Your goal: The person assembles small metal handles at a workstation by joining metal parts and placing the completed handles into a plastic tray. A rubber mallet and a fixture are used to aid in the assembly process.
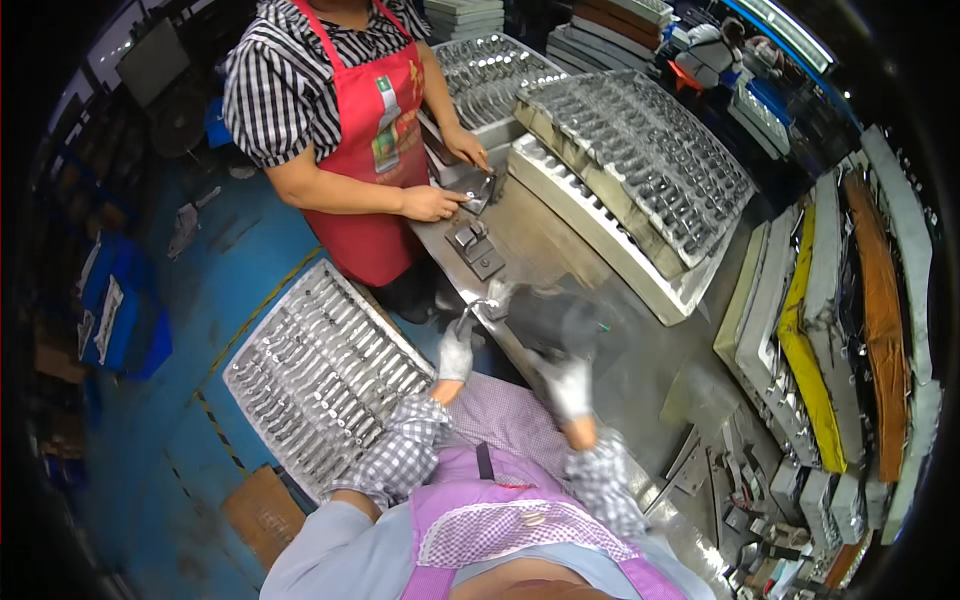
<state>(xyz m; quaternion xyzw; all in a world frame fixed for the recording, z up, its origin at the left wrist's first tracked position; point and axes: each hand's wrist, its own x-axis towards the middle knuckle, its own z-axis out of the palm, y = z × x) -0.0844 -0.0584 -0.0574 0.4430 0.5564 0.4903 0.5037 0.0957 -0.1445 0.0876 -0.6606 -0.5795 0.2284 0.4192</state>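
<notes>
A white-gloved left hand, my left hand (456, 356), pinches a small shiny curved metal piece (466, 318) at the edge of the metal workbench (655, 385). Its tip reaches toward a small pale metal block (490, 306) on that edge. To the right, my right hand (570, 388), gloved too, is smeared by motion over the bench. A dark blurred thing (560, 322) extends from it; the hand seems closed around this, but its kind cannot be made out. Beside my left arm leans a pale tray (262, 318) filled with rows of similar shiny metal pieces.
Across the bench corner, a person in a red apron (375, 130) handles a part at a small metal fixture (478, 192). Another fixture (475, 250) sits nearer me. Stacked trays (625, 150) of metal pieces fill the far side; upright trays (790, 300) and loose metal strips (690, 465) lie right.
</notes>
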